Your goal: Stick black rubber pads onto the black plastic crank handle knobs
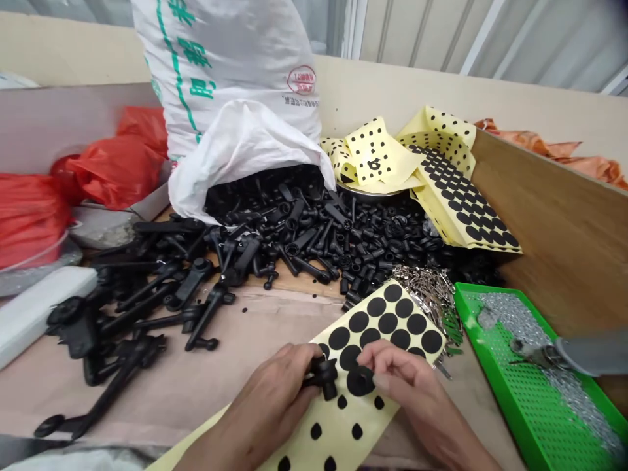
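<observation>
My left hand [289, 386] is closed around a black plastic part [326, 378] with a short round stub pointing down. Close beside it, my right hand [400, 373] pinches a round black foam pad [360, 381] between thumb and fingers; a small hole shows in its middle. The pad and the plastic part are slightly apart. Beneath both hands lies a yellow backing sheet [338, 418], with rows of black round pads [387, 322] on its far half and small black dots on its near half.
Black plastic handles and small parts [294, 229] spill from a white woven sack [235, 72]. Metal pins [426, 288] lie beside a green tray [510, 366] of small metal pieces, with a grey tool [593, 353] over it. More pad sheets [466, 196] and red bags [118, 163] stand behind.
</observation>
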The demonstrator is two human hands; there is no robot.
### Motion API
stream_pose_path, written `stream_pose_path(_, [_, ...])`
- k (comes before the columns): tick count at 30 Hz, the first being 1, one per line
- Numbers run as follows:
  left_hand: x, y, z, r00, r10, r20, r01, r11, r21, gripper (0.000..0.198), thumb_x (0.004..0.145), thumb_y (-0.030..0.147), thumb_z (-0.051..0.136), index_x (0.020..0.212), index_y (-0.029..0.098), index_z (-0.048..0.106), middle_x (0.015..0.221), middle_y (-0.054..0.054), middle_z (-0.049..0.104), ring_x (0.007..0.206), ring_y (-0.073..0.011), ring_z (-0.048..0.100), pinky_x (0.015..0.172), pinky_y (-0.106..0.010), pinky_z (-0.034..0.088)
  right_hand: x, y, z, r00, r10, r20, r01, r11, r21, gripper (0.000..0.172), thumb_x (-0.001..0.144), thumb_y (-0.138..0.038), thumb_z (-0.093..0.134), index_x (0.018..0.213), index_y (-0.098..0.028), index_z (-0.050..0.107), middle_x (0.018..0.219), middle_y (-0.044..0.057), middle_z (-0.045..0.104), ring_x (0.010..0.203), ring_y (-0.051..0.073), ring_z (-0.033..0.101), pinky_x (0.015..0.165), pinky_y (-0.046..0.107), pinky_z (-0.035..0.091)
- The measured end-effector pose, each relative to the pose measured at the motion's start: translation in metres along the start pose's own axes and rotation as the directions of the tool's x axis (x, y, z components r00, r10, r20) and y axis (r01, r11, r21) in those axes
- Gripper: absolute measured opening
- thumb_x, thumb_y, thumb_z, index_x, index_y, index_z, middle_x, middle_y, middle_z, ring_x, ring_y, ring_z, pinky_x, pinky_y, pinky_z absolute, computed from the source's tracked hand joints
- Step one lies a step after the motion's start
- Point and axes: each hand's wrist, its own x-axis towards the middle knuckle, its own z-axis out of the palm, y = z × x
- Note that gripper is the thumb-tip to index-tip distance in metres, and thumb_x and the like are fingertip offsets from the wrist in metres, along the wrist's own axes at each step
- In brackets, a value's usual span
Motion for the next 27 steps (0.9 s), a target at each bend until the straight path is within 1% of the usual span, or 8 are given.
stream_pose_path(4, [0.007,0.004,-0.003,1.000,-0.002,0.002,0.002,1.000,-0.007,0.021,0.079,0.008,0.044,0.092,0.023,0.049,0.086,-0.001,0.061,0.082,-0.0193,0.059,0.070,-0.029,0.047,0.004,0.000,0.005,0.999,0.031,-0.007,-0.030,0.993,0.117,0.017,0.069,-0.026,0.069,0.062,-0.017,0.057,0.093,0.006,0.061,0.083,0.018,0.052,0.069,0.025,0.040])
stream_pose_path(7, [0.008,0.006,-0.004,0.998,-0.008,-0.066,0.009,1.000,0.026,0.020,0.082,0.010,0.042,0.098,0.022,0.045,0.082,0.000,0.063,0.072,-0.0177,0.061,0.063,-0.027,0.047,0.007,-0.001,0.005,0.998,0.064,-0.012,-0.058,0.958,0.279,0.017,0.066,-0.023,0.071,0.060,-0.017,0.056,0.089,0.005,0.060,0.078,0.018,0.052,0.068,0.026,0.040])
stream_pose_path(11, [-0.002,0.011,0.008,0.968,0.204,-0.149,-0.151,0.940,0.305,0.033,0.080,0.003,0.035,0.103,0.023,0.048,0.092,-0.006,0.065,0.075,-0.0231,0.064,0.064,-0.035,0.049,0.010,-0.003,0.003,0.995,0.099,-0.004,-0.089,0.913,0.397,0.017,0.065,-0.023,0.071,0.060,-0.016,0.056,0.087,0.004,0.059,0.072,0.016,0.052,0.067,0.027,0.041])
stream_pose_path(14, [-0.013,0.015,0.016,0.965,0.228,-0.132,-0.193,0.953,0.235,0.036,0.080,0.003,0.035,0.106,0.025,0.049,0.097,-0.007,0.064,0.080,-0.0222,0.064,0.066,-0.032,0.051,0.010,-0.002,0.003,0.994,0.110,0.004,-0.103,0.917,0.386,0.018,0.065,-0.023,0.072,0.059,-0.016,0.056,0.088,0.004,0.059,0.073,0.016,0.052,0.067,0.027,0.041])
stream_pose_path(17, [-0.019,0.017,0.016,0.998,0.028,-0.052,-0.030,0.999,-0.025,0.038,0.079,0.009,0.043,0.112,0.028,0.046,0.101,-0.003,0.066,0.084,-0.0184,0.064,0.069,-0.025,0.051,0.008,-0.002,0.002,0.995,0.102,0.015,-0.102,0.942,0.319,0.018,0.064,-0.024,0.071,0.059,-0.016,0.056,0.092,0.006,0.059,0.077,0.017,0.051,0.070,0.027,0.039])
stream_pose_path(20, [-0.015,0.021,0.009,0.987,-0.156,0.048,0.160,0.982,-0.099,0.049,0.077,0.016,0.050,0.124,0.029,0.042,0.103,-0.003,0.067,0.092,-0.0220,0.063,0.073,-0.029,0.051,0.006,-0.003,0.002,0.994,0.092,0.058,-0.104,0.960,0.259,0.018,0.064,-0.025,0.071,0.059,-0.017,0.056,0.093,0.006,0.058,0.081,0.018,0.050,0.072,0.027,0.038])
stream_pose_path(24, [0.003,0.029,-0.003,0.935,-0.251,0.251,0.304,0.932,-0.198,0.033,0.072,0.016,0.048,0.101,0.027,0.058,0.075,0.003,0.064,0.078,-0.0202,0.061,0.063,-0.025,0.047,0.004,-0.003,0.003,0.992,0.090,0.088,-0.107,0.972,0.211,0.018,0.064,-0.027,0.071,0.058,-0.017,0.056,0.092,0.007,0.058,0.084,0.020,0.050,0.072,0.028,0.037])
stream_pose_path(27, [0.014,0.032,-0.005,0.902,-0.258,0.346,0.387,0.840,-0.380,0.031,0.068,0.013,0.046,0.095,0.025,0.056,0.062,0.007,0.054,0.058,-0.0131,0.053,0.050,-0.018,0.041,0.003,-0.004,0.005,0.991,0.088,0.102,-0.107,0.973,0.202,0.017,0.064,-0.026,0.071,0.059,-0.017,0.057,0.092,0.006,0.058,0.086,0.020,0.049,0.074,0.029,0.037])
